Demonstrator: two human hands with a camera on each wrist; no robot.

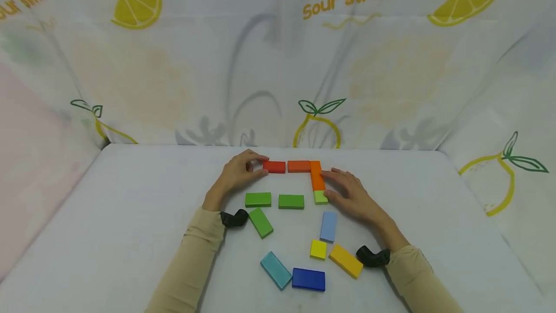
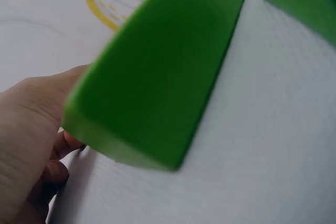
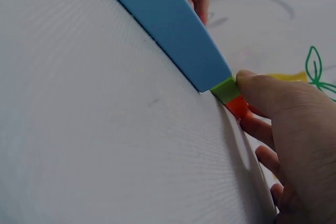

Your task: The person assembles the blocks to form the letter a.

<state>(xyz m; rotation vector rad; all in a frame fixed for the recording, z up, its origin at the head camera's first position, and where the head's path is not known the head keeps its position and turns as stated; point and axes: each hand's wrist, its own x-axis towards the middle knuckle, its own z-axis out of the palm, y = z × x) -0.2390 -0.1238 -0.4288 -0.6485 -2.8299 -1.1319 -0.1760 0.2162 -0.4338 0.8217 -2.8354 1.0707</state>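
In the head view my left hand [image 1: 238, 172] pinches the left end of a red block [image 1: 276, 167], thumb at its near side and forefinger at its far side. My right hand [image 1: 353, 196] touches the right side of an upright-running orange block [image 1: 317, 177] with its forefinger. Its thumb rests against a small light green block [image 1: 320, 197], which lies end to end with the orange one. Between the red and orange blocks lies an orange-red block [image 1: 298, 166], touching the orange one. The left wrist view is largely filled by a green block [image 2: 152, 72].
Nearer me lie several green blocks [image 1: 291, 201], a light blue block [image 1: 328, 227], a yellow square block [image 1: 318, 249], an amber block [image 1: 346, 261], a teal block [image 1: 276, 270] and a dark blue block [image 1: 308, 279]. A lemon-print cloth [image 1: 195, 62] hangs behind the white table [image 1: 130, 216].
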